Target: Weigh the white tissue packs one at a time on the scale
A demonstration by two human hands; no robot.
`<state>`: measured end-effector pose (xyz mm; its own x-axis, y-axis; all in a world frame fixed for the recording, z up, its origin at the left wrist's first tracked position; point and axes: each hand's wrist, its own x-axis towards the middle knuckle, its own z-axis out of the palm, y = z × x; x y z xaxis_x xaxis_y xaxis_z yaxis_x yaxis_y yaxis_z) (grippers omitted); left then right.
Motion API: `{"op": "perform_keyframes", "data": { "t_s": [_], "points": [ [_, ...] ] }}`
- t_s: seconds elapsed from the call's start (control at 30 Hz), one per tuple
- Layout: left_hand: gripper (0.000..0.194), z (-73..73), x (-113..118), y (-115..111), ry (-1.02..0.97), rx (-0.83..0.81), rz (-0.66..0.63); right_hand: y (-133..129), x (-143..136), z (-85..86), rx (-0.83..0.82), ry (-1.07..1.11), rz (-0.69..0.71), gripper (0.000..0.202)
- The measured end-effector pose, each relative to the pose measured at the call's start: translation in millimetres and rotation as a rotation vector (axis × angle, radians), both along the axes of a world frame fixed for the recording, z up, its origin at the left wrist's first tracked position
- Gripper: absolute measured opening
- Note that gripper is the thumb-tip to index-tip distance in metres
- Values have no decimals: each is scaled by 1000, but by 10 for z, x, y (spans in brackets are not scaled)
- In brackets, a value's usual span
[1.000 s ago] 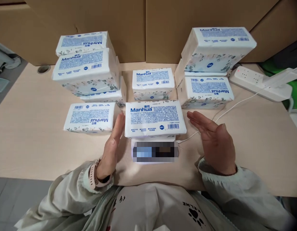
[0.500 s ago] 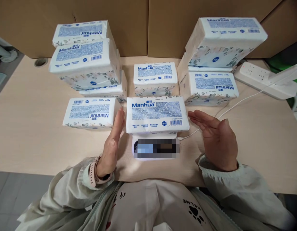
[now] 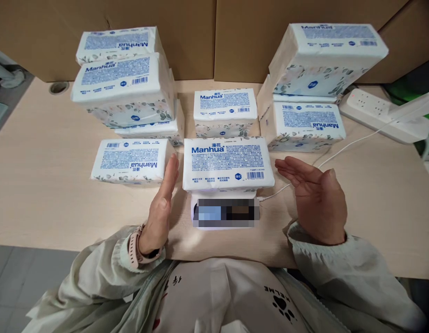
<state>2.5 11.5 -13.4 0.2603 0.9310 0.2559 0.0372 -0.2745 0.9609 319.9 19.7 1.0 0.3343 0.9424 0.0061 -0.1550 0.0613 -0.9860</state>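
Note:
A white tissue pack with blue print rests on a small white device, whose front panel is blurred out. My left hand is upright with fingers stretched, between this pack and another tissue pack lying to the left. It holds nothing. On the other side, my right hand stands open, palm turned inward, a small gap from the middle pack's right edge. Behind the middle pack lies a further pack.
Stacked tissue packs stand at the back left and back right. A white power strip lies at the right, with a white cable running to the device. Cardboard walls the table's rear.
My right hand has shifted slightly right, away from the middle pack. My left hand is almost where it was, and the packs keep their places.

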Motion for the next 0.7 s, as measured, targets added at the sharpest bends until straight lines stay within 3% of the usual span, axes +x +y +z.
{"op": "perform_keyframes", "data": {
  "t_s": [0.7],
  "points": [
    [65,36,14,-37,-13,38,97,-41,-10,47,-35,-10,22,53]
  ]
}}
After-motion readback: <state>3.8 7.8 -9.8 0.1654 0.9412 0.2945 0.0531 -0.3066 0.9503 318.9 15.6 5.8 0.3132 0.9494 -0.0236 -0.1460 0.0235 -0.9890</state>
